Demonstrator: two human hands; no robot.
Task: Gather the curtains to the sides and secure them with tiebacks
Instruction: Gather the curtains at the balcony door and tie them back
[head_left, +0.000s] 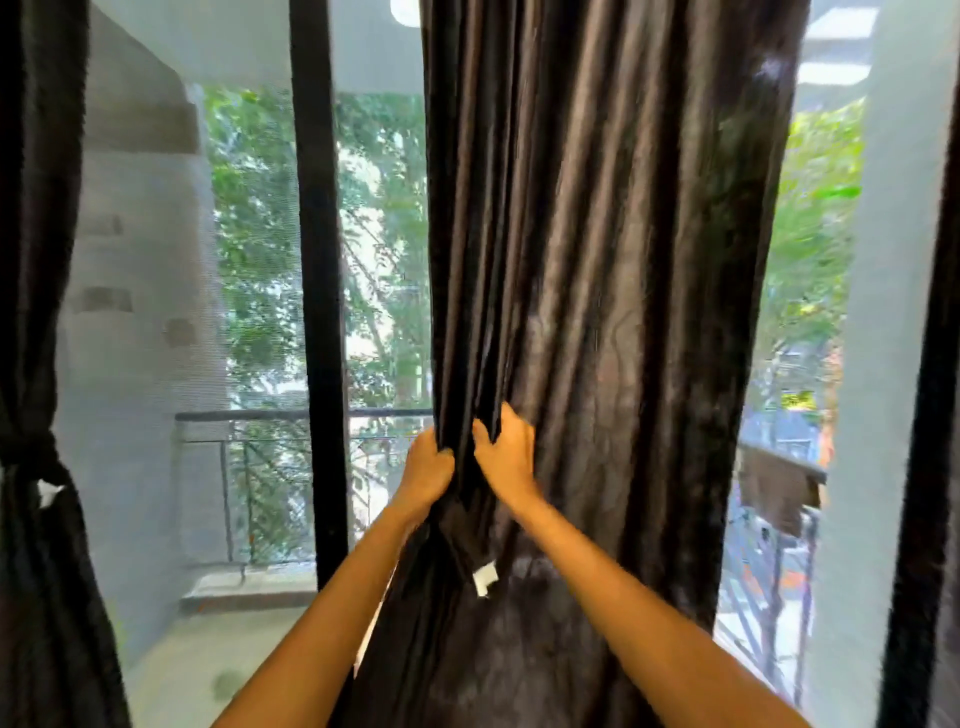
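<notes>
**A:** Far left first: dark curtain (39, 364) already bunched and cinched at the waist with a tieback (31, 454), small white tag (49, 491) poking out just under it. Looks done on that side.

**B:** Agreed. Then the black door frame (317, 286), mesh screen, balcony railing (291, 415) and green trees behind. Middle curtain (613, 260) not tied yet, hanging between the two glass openings, folds half gathered.

**A:** Left hand (428, 467) curled tight around the curtain's left edge, fist full of pleats. Right hand (506, 449) just beside it, fingers hooked into the next folds, pinching fabric. Hands nearly touching.

**B:** Dark strip with a white tag (485, 577) dangling below the hands. Probably the tieback for this panel, can't say for sure.

**A:** Tips for this step, just a guess: keep one fist locked on the bundle, rake the loose right-hand width in fold by fold, then slide the lot toward the side before wrapping. Satiny cloth likely slips, so grip firm.

**B:** Would also match the height of the left tieback. Further right: more glass, street colours below, a brown ledge (779, 483) on the balcony, another dark frame (930, 415) at the right edge. Bright daylight outside, pale floor at bottom left.
</notes>
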